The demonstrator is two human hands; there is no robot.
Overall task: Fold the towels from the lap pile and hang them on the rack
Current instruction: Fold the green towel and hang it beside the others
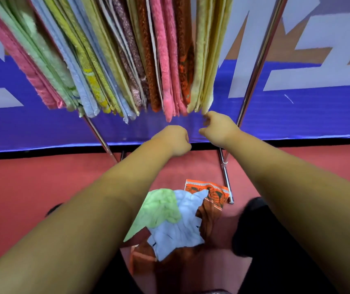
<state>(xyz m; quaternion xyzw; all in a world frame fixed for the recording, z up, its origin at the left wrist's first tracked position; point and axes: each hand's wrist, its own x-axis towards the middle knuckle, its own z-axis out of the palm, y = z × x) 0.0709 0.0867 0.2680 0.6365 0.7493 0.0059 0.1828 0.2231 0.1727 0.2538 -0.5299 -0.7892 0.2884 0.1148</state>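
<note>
Several folded towels hang in a tight row on the metal rack (261,60) above my hands. The rightmost is a pale yellow towel (205,60). My right hand (217,127) sits just under its lower corner, fingers loosely curled, thumb apart, with nothing visibly between them. My left hand (175,139) is a closed fist below the pink towel (165,66) and holds nothing. On my lap lies the pile: a green towel (161,206), a light blue towel (180,230) and an orange patterned towel (212,200).
Behind the rack hangs a blue and grey banner (297,115). Red floor (31,187) runs under the rack's slanted legs (100,136). A rack foot bar (226,179) ends beside the orange towel. My dark-clothed knee (252,225) is at the lower right.
</note>
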